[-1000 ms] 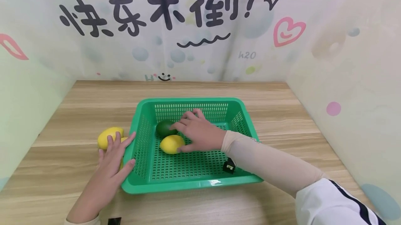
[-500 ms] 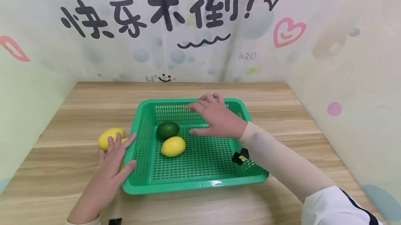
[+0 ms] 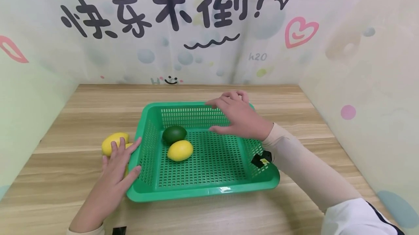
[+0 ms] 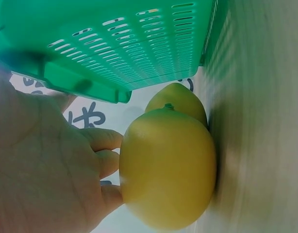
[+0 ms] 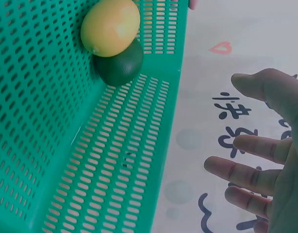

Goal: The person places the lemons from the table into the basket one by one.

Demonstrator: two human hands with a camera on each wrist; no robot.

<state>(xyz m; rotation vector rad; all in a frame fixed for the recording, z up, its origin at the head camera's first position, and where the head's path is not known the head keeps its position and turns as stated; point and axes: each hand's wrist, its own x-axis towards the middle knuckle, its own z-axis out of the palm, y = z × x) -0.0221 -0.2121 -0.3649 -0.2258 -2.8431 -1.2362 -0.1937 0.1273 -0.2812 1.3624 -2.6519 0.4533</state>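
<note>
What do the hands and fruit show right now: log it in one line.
left hand: beside basket, near yellow fruits outside | right hand: empty, above basket | inside: lemon-shaped yellow fruit, green fruit

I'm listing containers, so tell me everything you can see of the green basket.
The green basket looks plastic and rectangular, with a broad rim, slotted walls and perforated floor. It stands upright on the wood-grain table, holding a lemon and a dark green fruit toward its left. The left hand appears to touch its left rim.
</note>
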